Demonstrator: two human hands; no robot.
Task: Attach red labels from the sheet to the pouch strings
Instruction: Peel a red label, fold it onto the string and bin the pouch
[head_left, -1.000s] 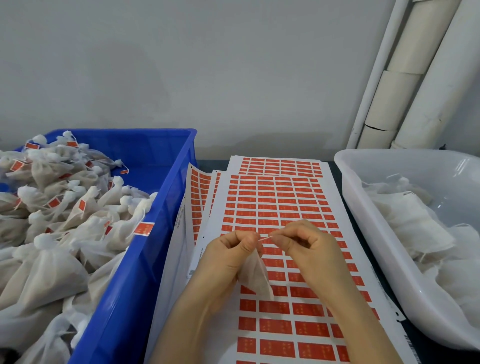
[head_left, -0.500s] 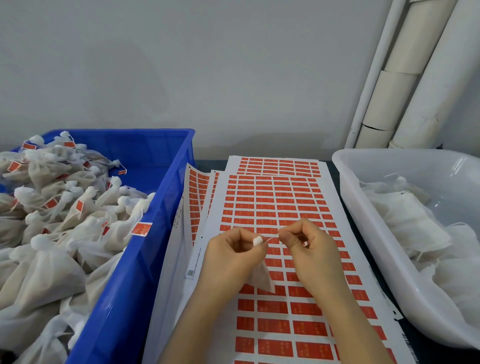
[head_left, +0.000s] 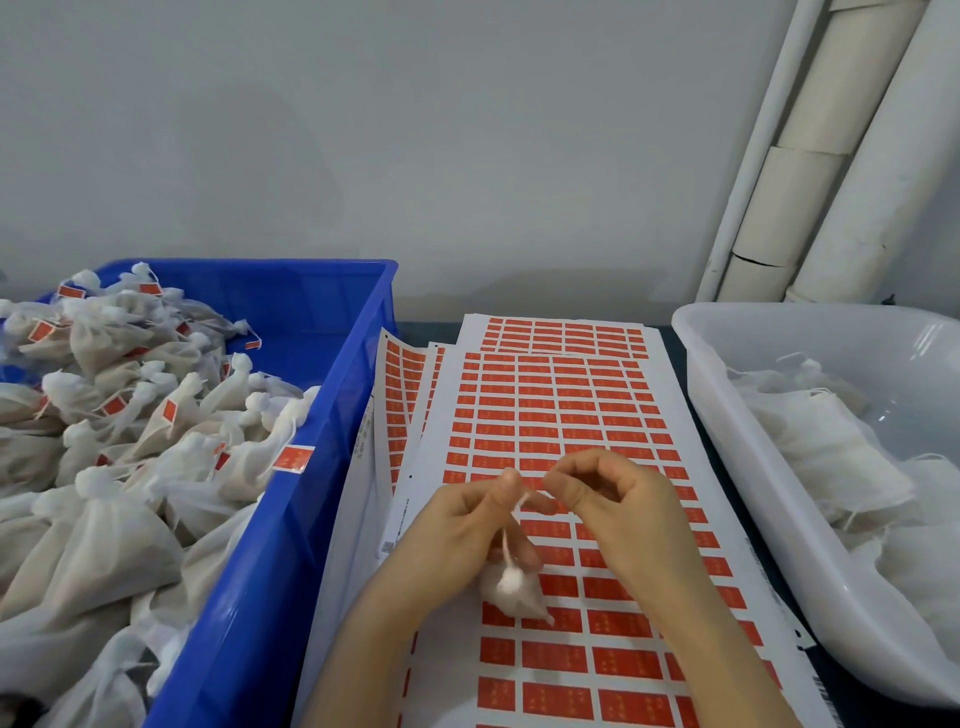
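Note:
A small white pouch (head_left: 511, 587) hangs over the label sheet (head_left: 550, 415) by its string (head_left: 506, 540). My left hand (head_left: 462, 525) pinches the string near its top, thumb and forefinger together. My right hand (head_left: 608, 499) is just to the right with its fingers curled, and its fingertips pinch a red label (head_left: 535, 501) at the string's end. The sheet of red labels lies flat under both hands, on top of several other sheets.
A blue crate (head_left: 291, 519) at the left is heaped with white pouches that carry red tags. A white plastic tub (head_left: 737, 441) at the right holds untagged white pouches. White pipes (head_left: 810, 171) stand against the grey wall behind it.
The pouch has dropped from my left fingers and now dangles lower on its string. Both hands have stayed over the middle of the sheet.

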